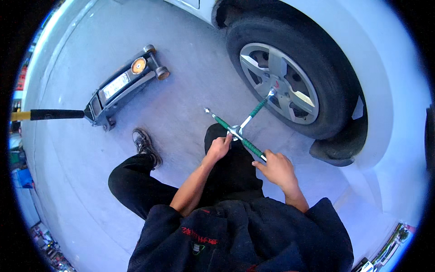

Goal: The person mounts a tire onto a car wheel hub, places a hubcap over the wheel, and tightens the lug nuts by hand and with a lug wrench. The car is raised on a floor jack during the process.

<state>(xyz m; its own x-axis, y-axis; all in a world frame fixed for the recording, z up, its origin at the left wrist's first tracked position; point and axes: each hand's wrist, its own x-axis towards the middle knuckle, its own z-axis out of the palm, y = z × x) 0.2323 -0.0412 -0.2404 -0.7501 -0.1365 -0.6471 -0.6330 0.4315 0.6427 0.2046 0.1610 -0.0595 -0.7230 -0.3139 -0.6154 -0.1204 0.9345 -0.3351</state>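
A four-way lug wrench with green-wrapped arms reaches from in front of me to the car wheel. One end of it sits at a lug nut near the middle of the silver rim. Close to the wrench's centre, my left hand is closed around the arm that points toward me. My right hand grips the end of the arm at the lower right. The opposite arm's socket end sticks out free to the upper left. The wheel, with its black tyre, is mounted on a white car.
On the floor to the left lies a low floor jack, its black and yellow handle stretching to the left edge. My left shoe is near it. A dark mud flap hangs behind the tyre.
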